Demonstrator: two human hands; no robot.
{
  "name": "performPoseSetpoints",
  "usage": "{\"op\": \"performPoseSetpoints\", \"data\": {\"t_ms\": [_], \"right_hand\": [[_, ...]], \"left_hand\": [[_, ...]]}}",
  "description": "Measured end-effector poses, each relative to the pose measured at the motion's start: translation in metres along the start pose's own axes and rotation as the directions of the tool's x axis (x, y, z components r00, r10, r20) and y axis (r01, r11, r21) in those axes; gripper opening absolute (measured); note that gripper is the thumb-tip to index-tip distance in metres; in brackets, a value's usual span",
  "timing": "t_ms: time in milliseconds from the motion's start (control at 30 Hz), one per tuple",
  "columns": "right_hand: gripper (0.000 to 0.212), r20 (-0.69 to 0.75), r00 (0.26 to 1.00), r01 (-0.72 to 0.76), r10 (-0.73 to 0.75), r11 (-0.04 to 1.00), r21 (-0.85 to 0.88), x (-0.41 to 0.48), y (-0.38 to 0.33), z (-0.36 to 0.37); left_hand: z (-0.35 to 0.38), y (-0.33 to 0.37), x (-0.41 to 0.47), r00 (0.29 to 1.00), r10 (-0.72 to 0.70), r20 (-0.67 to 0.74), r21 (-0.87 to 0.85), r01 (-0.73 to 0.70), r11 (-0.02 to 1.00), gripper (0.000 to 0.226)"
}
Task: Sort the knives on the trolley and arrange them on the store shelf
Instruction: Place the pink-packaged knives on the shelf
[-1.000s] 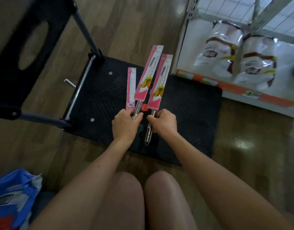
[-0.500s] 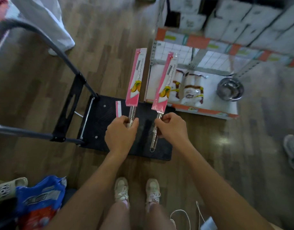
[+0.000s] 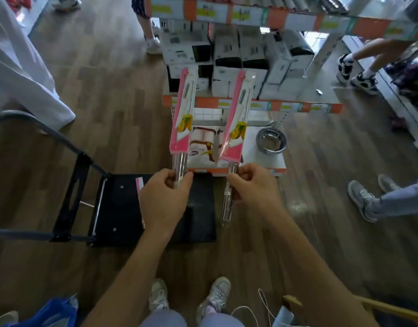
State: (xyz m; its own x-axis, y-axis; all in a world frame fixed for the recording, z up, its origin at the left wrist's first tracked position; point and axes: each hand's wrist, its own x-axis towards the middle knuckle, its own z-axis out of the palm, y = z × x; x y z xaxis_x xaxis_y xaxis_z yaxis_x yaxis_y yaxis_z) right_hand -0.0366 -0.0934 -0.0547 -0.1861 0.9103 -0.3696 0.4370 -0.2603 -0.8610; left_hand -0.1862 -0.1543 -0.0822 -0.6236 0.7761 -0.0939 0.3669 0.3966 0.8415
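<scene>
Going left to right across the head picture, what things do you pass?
Black metal trolley frame → left hand gripping a pink-carded knife → right hand gripping another pink-carded knife → grey sneaker.

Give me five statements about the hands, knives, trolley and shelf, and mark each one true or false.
1. The left hand holds a pink-packaged knife by its handle. True.
2. The right hand is empty. False: it holds a second packaged knife by the handle.
3. Both held knives point their blade ends away from the person, toward the shelf. True.
4. The trolley carries nothing. False: one pink package lies on it, partly hidden behind the left hand.
5. The steel bowl sits on the trolley. False: it sits on the lowest shelf, to the right of the held knives.
</scene>
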Motion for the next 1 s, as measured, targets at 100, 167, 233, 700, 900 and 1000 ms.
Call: {"op": "performPoseSetpoints", "data": {"t_ms": [100, 167, 233, 700, 900, 1000], "right_hand": [[0.007, -0.002, 0.999, 0.033, -0.033, 0.999, -0.001, -0.003, -0.001, -0.022], [0.009, 0.0, 0.999, 0.05, -0.05, 0.999, -0.022, -0.002, 0.001, -0.034], [0.012, 0.0, 0.998, 0.057, -0.057, 0.998, -0.041, -0.001, 0.003, -0.045], [0.012, -0.091, 0.993, 0.069, -0.073, 0.997, -0.043, 0.044, -0.019, -0.078], [0.01, -0.177, 0.979, 0.096, -0.105, 0.994, -0.056, 0.079, -0.041, -0.088], [0.012, -0.211, 0.969, 0.125, -0.129, 0.992, -0.03, 0.092, -0.053, -0.098]], "left_hand": [[0.012, 0.023, -0.006, 0.999, 0.042, -0.026, -0.013, -0.043, 0.999, 0.024], [0.021, 0.035, -0.01, 0.998, 0.058, -0.032, -0.015, -0.059, 0.998, 0.026], [0.03, 0.044, -0.014, 0.998, 0.064, -0.029, -0.003, -0.064, 0.998, 0.027], [0.064, 0.084, 0.027, 0.988, 0.146, 0.052, 0.002, -0.146, 0.989, 0.021], [0.074, 0.112, 0.074, 0.973, 0.205, 0.105, -0.061, -0.2, 0.978, 0.023], [0.079, 0.131, 0.092, 0.964, 0.246, 0.104, -0.067, -0.24, 0.968, 0.024]]}}
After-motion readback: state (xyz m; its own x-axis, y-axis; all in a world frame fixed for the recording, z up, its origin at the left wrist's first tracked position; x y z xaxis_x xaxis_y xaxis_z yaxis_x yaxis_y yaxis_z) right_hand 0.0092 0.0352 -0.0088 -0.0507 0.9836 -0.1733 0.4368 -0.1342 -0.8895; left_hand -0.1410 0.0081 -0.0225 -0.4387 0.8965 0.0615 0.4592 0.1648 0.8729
